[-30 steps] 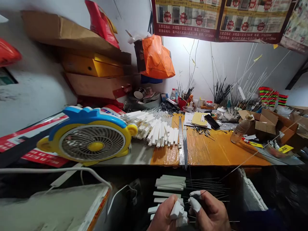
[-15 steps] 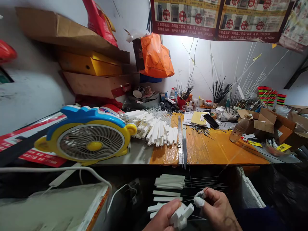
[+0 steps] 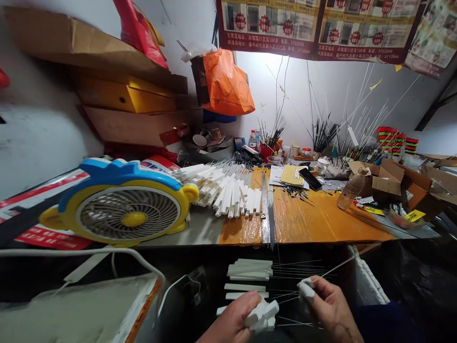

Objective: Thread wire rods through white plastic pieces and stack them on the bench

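- A white back wall (image 3: 262, 93) stands ahead of the left hand (image 3: 233, 317) and right hand (image 3: 333, 307), brightly lit beneath a printed maroon poster (image 3: 267, 35).
- A scuffed, dimmer side wall (image 3: 39, 119) rises far left of the hands.
- A workbench (image 3: 332, 216), its top partly glossy orange-brown, spans just beyond the hands.
- Left of the left hand lies a pale surface (image 3: 71, 309) with a rust-coloured edge (image 3: 144, 310).
- Deep shadow hides the floor below.

Found white blocks (image 3: 263, 314) gripped in left hand (image 3: 235, 317) and thin rod (image 3: 341, 265) pinched between white-wrapped fingers (image 3: 306, 289) of right hand (image 3: 331, 307). Noted heap of white sticks (image 3: 233, 195) on surface (image 3: 335, 216), just beside blue-and-yellow fan (image 3: 134, 219). Observed orange bag (image 3: 228, 83) hanging above.
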Demonstrator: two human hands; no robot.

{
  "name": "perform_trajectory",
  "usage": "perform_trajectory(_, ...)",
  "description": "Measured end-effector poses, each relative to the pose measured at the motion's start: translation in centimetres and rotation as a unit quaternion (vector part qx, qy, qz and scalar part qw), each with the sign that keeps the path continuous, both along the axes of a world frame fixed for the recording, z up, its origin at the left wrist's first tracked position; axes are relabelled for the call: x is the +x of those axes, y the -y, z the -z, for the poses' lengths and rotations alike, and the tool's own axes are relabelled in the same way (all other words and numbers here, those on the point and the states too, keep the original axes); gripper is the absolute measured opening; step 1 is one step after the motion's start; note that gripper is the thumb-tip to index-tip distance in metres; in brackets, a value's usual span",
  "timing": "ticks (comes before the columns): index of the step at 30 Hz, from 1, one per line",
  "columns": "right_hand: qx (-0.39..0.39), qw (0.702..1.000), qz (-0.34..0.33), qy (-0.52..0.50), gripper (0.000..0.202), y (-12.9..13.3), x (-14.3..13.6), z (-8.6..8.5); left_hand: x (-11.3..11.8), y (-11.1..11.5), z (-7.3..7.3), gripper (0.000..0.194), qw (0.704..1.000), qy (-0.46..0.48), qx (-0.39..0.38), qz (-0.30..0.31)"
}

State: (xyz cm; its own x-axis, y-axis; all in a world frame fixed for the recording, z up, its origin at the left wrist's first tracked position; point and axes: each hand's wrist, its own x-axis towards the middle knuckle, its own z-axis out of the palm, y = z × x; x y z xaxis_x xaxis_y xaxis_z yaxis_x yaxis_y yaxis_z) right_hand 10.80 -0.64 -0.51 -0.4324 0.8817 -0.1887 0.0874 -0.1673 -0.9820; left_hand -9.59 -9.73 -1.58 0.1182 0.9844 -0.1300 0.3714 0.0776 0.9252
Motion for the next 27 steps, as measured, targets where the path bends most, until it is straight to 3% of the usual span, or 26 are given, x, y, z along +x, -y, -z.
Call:
perform_trajectory(5,0.015,0.999,-0.003,-0.032,0.057,1.0,-0.8,1.6,0.4,0.1,-0.4,0.033,0.999,-0.048,0.01,0.02)
perform_trajectory(12,-0.038,0.998,-0.008,-0.056,0.057,0.9,-0.6,2.5,0.5,0.2,-0.6,0.023,0.997,-0.071,0.028,0.021)
perform_trajectory(19,-0.082,0.996,-0.024,-0.038,0.066,0.8,-1.6,5.7,-0.1,0.0,0.2,0.023,0.995,-0.093,0.025,0.014)
perform_trajectory(27,-0.068,0.996,0.0,-0.049,0.057,-0.1,-1.4,4.5,-1.0,0.2,0.3,0.016,0.992,-0.119,0.049,0.007)
